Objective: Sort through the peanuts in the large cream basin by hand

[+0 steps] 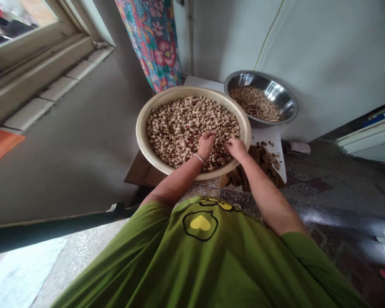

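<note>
A wide cream basin (pixel 141 132) is filled with unshelled peanuts (pixel 176 124). My left hand (pixel 207 143) is over the right half of the heap, its fingers drawn together; whatever is in them is hidden. Close by on its right, my right hand (pixel 236 148) reaches over the basin's near right side. Its thumb and fingers pinch together at the peanuts, and I cannot make out what is between them. A few small red bits (pixel 190 140) lie among the shells left of my hands.
Behind the basin on the right, a steel bowl (pixel 291 107) holds thin tan pieces and dark red bits. A brown cloth (pixel 259 167) and loose peanuts (pixel 273 159) lie on the white tabletop (pixel 280 147). A flowered hanging cloth (pixel 157 47) and a wall stand behind.
</note>
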The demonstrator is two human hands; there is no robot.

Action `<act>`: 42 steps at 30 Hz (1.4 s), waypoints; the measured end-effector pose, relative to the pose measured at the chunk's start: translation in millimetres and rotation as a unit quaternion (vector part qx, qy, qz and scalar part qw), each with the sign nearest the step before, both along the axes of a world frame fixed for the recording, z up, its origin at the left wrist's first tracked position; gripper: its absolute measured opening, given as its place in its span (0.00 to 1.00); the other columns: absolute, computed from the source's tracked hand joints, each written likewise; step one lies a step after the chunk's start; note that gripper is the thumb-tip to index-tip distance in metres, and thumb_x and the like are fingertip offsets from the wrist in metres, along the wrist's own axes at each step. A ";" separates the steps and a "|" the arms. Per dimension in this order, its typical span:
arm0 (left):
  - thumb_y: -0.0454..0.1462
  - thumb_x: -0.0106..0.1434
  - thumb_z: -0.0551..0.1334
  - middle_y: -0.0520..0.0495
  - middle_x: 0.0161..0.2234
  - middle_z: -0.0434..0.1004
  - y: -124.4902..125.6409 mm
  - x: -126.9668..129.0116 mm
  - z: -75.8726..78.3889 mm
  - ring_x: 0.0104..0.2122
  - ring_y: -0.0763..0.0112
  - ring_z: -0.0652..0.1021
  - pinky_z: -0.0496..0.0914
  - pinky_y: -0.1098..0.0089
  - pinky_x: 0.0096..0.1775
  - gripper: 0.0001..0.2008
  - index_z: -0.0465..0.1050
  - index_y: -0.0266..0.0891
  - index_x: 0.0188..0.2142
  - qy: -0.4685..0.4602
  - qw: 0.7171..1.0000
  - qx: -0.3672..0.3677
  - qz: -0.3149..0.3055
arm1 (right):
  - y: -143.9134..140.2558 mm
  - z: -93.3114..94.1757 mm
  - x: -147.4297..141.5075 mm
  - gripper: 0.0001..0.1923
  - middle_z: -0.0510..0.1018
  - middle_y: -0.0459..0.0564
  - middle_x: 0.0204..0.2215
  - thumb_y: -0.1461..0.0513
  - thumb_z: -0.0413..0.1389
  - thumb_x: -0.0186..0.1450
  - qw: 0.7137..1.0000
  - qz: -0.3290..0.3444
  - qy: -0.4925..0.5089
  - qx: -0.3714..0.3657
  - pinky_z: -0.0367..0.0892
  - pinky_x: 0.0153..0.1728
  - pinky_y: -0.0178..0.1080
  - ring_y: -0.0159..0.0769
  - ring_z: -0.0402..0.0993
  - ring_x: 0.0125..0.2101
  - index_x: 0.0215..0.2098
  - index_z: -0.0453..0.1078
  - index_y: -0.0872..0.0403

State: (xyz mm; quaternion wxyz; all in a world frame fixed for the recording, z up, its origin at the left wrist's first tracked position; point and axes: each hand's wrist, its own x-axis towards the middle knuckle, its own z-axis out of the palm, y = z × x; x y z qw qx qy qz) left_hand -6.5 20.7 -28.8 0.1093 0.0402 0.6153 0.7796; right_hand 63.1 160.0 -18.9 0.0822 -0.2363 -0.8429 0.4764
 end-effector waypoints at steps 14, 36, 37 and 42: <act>0.37 0.64 0.64 0.52 0.26 0.73 4.8 11.1 -9.7 0.25 0.75 0.74 0.70 0.74 0.30 0.07 0.70 0.34 0.34 -0.118 0.969 0.088 -0.199 | -36.5 -10.5 7.6 0.11 0.82 0.47 0.30 0.62 0.64 0.61 0.895 -0.026 0.103 -0.434 0.75 0.28 0.32 0.31 0.77 0.26 0.42 0.75 0.56; 0.34 0.65 0.56 0.48 0.25 0.74 9.7 22.4 -3.8 0.26 0.71 0.75 0.75 0.67 0.36 0.09 0.70 0.34 0.29 -0.144 0.959 0.103 -0.221 | -40.4 -9.1 6.0 0.09 0.80 0.46 0.25 0.60 0.63 0.60 0.908 -0.074 0.101 -0.400 0.75 0.27 0.37 0.34 0.75 0.23 0.37 0.76 0.56; 0.35 0.65 0.56 0.48 0.26 0.74 9.7 22.5 -4.3 0.26 0.70 0.76 0.75 0.67 0.35 0.09 0.70 0.34 0.30 -0.136 0.959 0.103 -0.226 | -40.0 -8.2 5.5 0.08 0.80 0.46 0.26 0.61 0.63 0.60 0.904 -0.080 0.100 -0.408 0.75 0.27 0.37 0.34 0.75 0.23 0.37 0.75 0.56; 0.37 0.62 0.57 0.44 0.33 0.78 10.1 24.2 -5.4 0.30 0.70 0.77 0.74 0.68 0.37 0.09 0.73 0.33 0.35 -0.109 0.957 0.114 -0.243 | -38.9 -5.0 2.4 0.10 0.79 0.45 0.26 0.60 0.63 0.59 0.886 -0.109 0.122 -0.434 0.73 0.23 0.37 0.34 0.74 0.21 0.37 0.73 0.56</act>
